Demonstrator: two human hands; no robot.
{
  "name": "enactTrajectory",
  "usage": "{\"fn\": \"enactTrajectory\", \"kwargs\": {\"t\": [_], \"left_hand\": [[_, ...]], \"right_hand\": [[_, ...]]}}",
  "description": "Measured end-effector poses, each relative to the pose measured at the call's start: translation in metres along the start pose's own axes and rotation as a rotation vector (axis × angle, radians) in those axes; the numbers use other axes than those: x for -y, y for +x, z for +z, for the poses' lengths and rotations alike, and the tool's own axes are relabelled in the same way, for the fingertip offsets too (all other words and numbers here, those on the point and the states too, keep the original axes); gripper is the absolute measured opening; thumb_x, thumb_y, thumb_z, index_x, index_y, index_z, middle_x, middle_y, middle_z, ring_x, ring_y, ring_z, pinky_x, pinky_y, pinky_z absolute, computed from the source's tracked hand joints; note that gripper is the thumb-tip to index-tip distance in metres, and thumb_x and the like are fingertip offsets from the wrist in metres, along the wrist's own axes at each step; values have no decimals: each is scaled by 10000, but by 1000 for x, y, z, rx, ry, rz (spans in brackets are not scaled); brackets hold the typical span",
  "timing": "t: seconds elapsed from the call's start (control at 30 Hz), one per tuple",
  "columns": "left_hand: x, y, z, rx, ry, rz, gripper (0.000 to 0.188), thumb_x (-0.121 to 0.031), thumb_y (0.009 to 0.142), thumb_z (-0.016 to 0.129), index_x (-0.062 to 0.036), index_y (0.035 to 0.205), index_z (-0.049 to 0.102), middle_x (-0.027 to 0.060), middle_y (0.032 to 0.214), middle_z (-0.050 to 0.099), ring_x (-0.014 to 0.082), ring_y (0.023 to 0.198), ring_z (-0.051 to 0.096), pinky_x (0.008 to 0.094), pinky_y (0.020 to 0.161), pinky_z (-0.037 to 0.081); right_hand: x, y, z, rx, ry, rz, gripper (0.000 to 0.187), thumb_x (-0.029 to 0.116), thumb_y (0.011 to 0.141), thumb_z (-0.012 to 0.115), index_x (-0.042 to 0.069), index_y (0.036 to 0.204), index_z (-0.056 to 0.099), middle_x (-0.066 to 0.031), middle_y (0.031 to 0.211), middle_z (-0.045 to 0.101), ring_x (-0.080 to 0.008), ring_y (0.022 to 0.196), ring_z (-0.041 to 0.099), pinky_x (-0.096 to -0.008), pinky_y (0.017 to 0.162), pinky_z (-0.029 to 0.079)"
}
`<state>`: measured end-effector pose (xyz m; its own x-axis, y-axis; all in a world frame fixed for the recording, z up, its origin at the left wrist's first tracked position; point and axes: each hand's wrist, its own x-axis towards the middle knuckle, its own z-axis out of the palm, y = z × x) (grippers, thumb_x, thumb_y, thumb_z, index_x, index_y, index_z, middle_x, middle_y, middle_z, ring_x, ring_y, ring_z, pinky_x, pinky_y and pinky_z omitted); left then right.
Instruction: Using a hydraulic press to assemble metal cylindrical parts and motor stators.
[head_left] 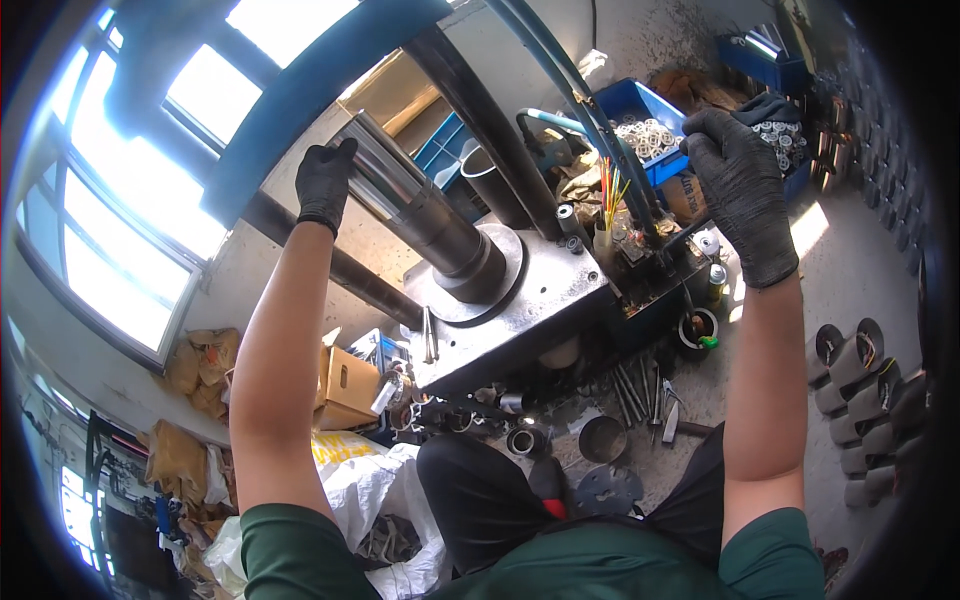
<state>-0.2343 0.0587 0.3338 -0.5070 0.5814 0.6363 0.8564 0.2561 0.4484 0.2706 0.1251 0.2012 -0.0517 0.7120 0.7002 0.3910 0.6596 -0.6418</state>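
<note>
A hydraulic press stands before me, with a shiny steel cylinder (375, 170) rising from a darker stepped sleeve (450, 245) on a round base plate (515, 260). My left hand (325, 185), in a dark glove, is against the left side of the shiny cylinder near its top. Its fingers curl, the thumb lies at the metal's edge, and the fingertips are hidden. Raised on the right, my right hand (738, 195), also gloved, is closed around a dark lever (688, 232) that runs up from the valve gear beside the press; its grip end is covered by the glove.
Thick dark columns (485, 120) flank the cylinder. Blue bins (640, 100) with small round metal parts stand behind right. Steel rods and a hammer (671, 422) lie on the floor by my legs. Curved grey metal pieces (850, 430) line the right. A cardboard box (345, 390) stands left.
</note>
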Motion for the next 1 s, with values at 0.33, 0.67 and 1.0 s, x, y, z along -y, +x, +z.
{"fn": "enactTrajectory", "kwargs": {"t": [0.33,0.67,1.0], "left_hand": [[47,-133,89,-224,-804,-253,789,-121,940,764,5,1552,281,233,1446,525,280,1250,588,356,1057,490],[103,-290,172,-119,-547,-379,628,-71,903,752,-6,1458,467,187,1416,552,321,1271,575,423,1071,478],[111,-263,166,-95,-456,-193,686,-208,832,794,-54,1437,509,215,1345,589,412,1303,523,493,1148,401]], "right_hand": [[-12,-14,-27,288,-103,55,383,75,976,584,52,1353,644,-201,1019,730,-278,904,723,-393,859,565],[24,-49,-83,1079,-708,-265,445,37,830,605,115,1260,691,-206,1026,738,-387,890,721,-479,822,576],[18,-142,-85,1402,-759,-181,197,257,829,687,76,877,747,-167,842,726,-382,803,716,-463,753,574]]}}
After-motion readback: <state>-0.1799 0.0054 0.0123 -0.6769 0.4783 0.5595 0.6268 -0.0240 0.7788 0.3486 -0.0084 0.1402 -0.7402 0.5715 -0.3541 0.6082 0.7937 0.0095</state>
